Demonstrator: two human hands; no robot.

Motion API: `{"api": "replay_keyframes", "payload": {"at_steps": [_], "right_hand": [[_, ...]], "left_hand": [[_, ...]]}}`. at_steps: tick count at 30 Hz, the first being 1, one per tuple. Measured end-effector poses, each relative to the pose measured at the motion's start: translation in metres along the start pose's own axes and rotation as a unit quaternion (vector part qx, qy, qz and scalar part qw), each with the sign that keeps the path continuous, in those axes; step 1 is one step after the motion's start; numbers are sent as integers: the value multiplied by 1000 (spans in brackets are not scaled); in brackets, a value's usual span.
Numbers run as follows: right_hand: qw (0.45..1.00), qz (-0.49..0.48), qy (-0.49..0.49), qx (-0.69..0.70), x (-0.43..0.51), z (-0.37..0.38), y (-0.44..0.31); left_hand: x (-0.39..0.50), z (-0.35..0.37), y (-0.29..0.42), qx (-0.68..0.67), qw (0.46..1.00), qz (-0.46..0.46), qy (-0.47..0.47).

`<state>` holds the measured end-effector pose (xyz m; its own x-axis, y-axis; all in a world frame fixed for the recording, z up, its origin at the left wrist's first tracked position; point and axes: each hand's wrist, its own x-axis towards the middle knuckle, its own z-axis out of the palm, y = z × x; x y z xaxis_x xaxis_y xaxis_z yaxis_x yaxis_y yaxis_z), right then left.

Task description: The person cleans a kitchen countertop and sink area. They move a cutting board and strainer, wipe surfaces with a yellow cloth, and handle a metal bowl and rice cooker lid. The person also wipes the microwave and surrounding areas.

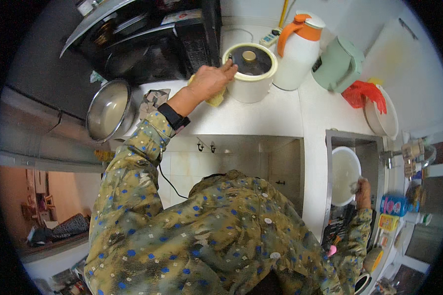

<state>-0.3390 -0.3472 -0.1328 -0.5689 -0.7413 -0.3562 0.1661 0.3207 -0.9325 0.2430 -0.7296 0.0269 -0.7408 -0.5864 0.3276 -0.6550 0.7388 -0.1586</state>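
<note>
My left hand (pixel 212 81) reaches to the white electric cooker (pixel 249 90), with fingertips at the pale yellow rim beside its dark lid (pixel 258 68). A yellow cloth (pixel 216 99) shows on both sides of that hand, bunched under the palm. At the right, my right hand (pixel 363 193) is over the sink (pixel 369 147), by the rim of a white basin (pixel 345 166). A small greyish, shiny thing (pixel 354 187) is at its fingers, too blurred to name. Dark items (pixel 337 221) lie in the sink below the basin.
A white jug with an orange handle (pixel 297 55) and a green kettle (pixel 336 66) stand right of the cooker. A red plastic bag (pixel 365 96) hangs over a white bowl (pixel 385 114). Left are a steel bowl (pixel 112 110) and a patterned cloth (pixel 155 99). A faucet (pixel 391 156) juts over the sink.
</note>
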Motion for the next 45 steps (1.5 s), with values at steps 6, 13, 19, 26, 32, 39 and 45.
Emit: {"api": "replay_keyframes", "payload": {"at_steps": [6,13,19,26,32,39,45], "right_hand": [[988,-70,-47,-131,22,126,-68],[826,-329,56,-455,77,298,-80],[812,-432,-92,-382,40,424,3],[751,-480,-111,-440,10,437,10],[732,-241,94,-630,11,330,-35],[738,-446,-92,-499,-9,412,24],[754,-150,143,-624,63,306,-34]], "left_hand": [[11,14,6,-50,996,-71,6],[-22,13,22,-134,980,-124,79],[-55,26,47,-390,861,-323,-44],[-30,38,49,-810,411,-407,-96],[-1,38,66,-895,274,-344,-68],[22,49,74,-919,191,-344,-8],[22,64,83,-921,198,-328,74]]}}
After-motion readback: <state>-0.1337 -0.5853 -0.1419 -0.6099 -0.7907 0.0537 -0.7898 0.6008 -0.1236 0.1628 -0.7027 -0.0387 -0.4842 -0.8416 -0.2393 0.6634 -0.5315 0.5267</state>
